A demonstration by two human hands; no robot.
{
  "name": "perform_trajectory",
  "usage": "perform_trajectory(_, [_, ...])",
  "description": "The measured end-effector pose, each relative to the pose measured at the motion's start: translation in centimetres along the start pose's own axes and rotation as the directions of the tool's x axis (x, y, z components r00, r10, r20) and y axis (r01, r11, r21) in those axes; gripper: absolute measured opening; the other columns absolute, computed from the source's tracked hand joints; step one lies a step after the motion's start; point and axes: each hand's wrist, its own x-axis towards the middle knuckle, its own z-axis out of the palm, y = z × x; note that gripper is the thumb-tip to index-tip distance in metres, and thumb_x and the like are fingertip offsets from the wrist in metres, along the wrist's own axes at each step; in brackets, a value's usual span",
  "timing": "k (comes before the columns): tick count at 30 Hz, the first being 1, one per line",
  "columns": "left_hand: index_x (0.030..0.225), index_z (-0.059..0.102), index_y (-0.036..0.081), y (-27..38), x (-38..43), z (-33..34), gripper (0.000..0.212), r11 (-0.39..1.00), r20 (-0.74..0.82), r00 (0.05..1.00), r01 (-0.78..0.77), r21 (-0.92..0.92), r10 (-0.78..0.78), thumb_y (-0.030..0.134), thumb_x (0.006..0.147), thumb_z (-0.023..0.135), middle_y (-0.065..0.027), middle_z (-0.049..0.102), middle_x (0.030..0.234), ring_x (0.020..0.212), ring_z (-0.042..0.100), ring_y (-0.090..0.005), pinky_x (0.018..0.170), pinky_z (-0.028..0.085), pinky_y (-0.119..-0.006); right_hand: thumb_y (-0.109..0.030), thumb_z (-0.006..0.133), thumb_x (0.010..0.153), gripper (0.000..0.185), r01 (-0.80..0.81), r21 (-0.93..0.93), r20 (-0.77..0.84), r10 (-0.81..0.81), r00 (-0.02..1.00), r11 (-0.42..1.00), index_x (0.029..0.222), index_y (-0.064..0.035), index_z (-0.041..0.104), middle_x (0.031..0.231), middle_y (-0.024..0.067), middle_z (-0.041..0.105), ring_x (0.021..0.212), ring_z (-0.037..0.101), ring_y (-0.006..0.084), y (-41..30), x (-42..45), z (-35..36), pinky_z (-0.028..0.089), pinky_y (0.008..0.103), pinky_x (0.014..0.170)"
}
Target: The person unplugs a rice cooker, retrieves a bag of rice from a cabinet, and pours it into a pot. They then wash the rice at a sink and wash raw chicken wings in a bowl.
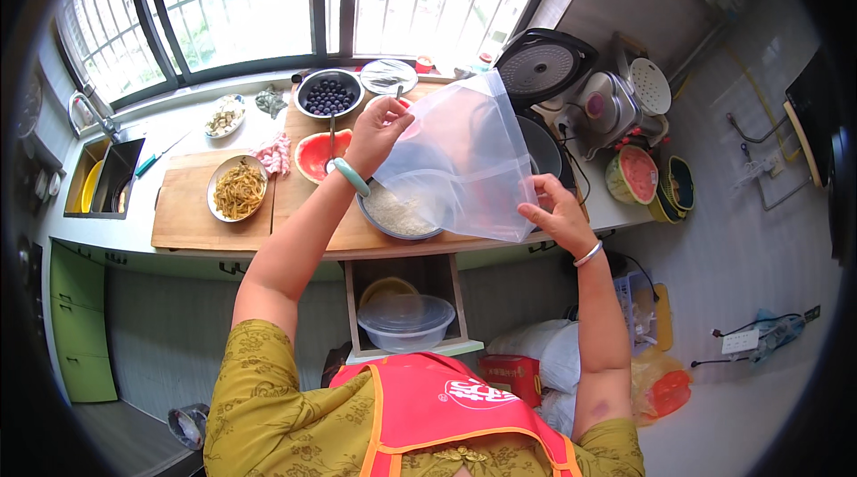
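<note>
A translucent mesh bag point(469, 162) is spread between my two hands above the counter. My left hand point(385, 129), with a pale green bangle at the wrist, pinches its upper left edge. My right hand point(559, 212), wearing a silver bangle, grips the bag's lower right side. Partly behind the bag, a bowl of white rice point(395, 212) sits at the front of the wooden board. A hollowed watermelon half point(315, 154) with a spoon in it lies left of my left wrist. Beyond the bag stands an open rice cooker point(539, 72), its pot partly hidden.
On the boards and counter are a plate of shredded food point(238, 189), a bowl of blueberries point(329, 94), a plate of pale chunks point(225, 116) and a knife point(146, 164). A drawer point(458, 303) with plastic bowls stands pulled out below. A cut watermelon point(633, 174) sits at the right.
</note>
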Motion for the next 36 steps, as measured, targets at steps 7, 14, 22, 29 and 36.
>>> perform_trajectory(7, [0.075, 0.051, 0.002, 0.6, 0.0, 0.9, 0.011, 1.0, -0.142, 0.99, -0.001, 0.03, 0.005, 0.009, 0.076, 0.059, -0.0011, 0.053, 0.069, 0.065, 0.05, -0.0079, 0.058, 0.041, -0.021, -0.014, 0.066, 0.07, 0.029, -0.021, 0.166, -0.046, 0.029, 0.999, 0.986, 0.093, -0.0035, 0.051, 0.087, 0.0027, 0.054, 0.079, 0.052, 0.0104, 2.0, -2.4, 2.7, 0.043, 0.0232, 0.071])
perform_trajectory(14, [0.074, 0.049, 0.004, 0.3, 0.0, 1.3, 0.012, 0.994, -0.239, 0.97, -0.012, 0.105, 0.037, 0.008, 0.078, 0.058, 0.0003, 0.052, 0.068, 0.062, 0.048, -0.0047, 0.058, 0.04, -0.017, -0.014, 0.068, 0.069, 0.025, 0.0, 0.127, -0.176, 0.022, 0.984, 0.992, 0.084, -0.0042, 0.05, 0.079, 0.001, 0.051, 0.07, 0.051, 0.01, 2.8, -3.2, 4.7, 0.043, 0.0219, 0.066])
perform_trajectory(22, [0.074, 0.048, 0.003, 0.3, -0.4, 1.5, 0.011, 0.993, -0.283, 0.958, -0.015, 0.121, 0.049, 0.006, 0.078, 0.058, -0.0006, 0.052, 0.068, 0.063, 0.049, -0.0055, 0.059, 0.042, -0.018, -0.01, 0.062, 0.073, 0.015, 0.144, 0.058, -0.111, -0.137, 0.984, 0.988, 0.075, -0.0016, 0.049, 0.069, 0.0029, 0.048, 0.063, 0.048, 0.0106, 2.8, -3.4, 6.4, 0.04, 0.0226, 0.06])
perform_trajectory(29, [0.077, 0.052, 0.002, 1.7, -0.2, 0.1, 0.007, 0.956, 0.011, 0.983, -0.181, 0.229, 0.184, 0.005, 0.077, 0.058, 0.0001, 0.053, 0.068, 0.066, 0.049, -0.0059, 0.062, 0.044, -0.021, -0.003, 0.057, 0.074, 0.012, 0.133, -0.336, -0.314, -0.244, 0.917, 0.932, 0.071, -0.0034, 0.045, 0.06, -0.0006, 0.045, 0.053, 0.042, 0.0059, 3.5, -4.1, 2.3, 0.036, 0.0201, 0.05])
perform_trajectory(36, [0.077, 0.054, 0.002, 3.5, -0.8, 1.3, 0.006, 0.984, 0.088, 0.995, -0.07, 0.164, 0.056, 0.005, 0.076, 0.059, -0.0025, 0.056, 0.073, 0.069, 0.053, -0.01, 0.064, 0.045, -0.022, -0.009, 0.06, 0.073, 0.014, -0.05, -0.183, -0.261, 0.001, 0.965, 0.982, 0.077, -0.002, 0.048, 0.062, 0.0034, 0.048, 0.053, 0.045, 0.0114, 1.4, -5.3, 1.3, 0.039, 0.0234, 0.052])
